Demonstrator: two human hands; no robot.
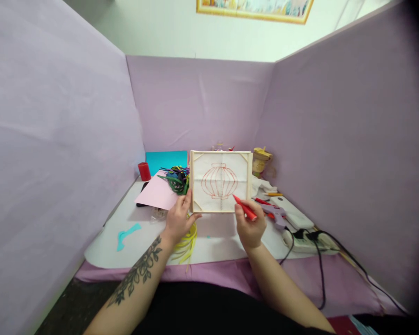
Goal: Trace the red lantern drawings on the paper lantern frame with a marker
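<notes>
My left hand (179,218) grips the lower left edge of a small wooden frame (250,181) with white paper in it, thumb along the bottom. The frame is held up, facing me, above the table. On the paper is a lantern drawing (219,181) in red-orange lines, crossed by fold creases. My right hand (251,225) is closed around a red marker (245,208). The marker's tip is close to the lower right side of the drawing; whether it touches the paper I cannot tell.
Left on the white table (104,246) are pink paper (160,193), a blue cut-out (126,236), green strips (178,184), yellow strips (185,244) and a red roll (144,171). At right lie a glue gun (273,211) and a power strip (312,242) with black cords. Lilac panels enclose three sides.
</notes>
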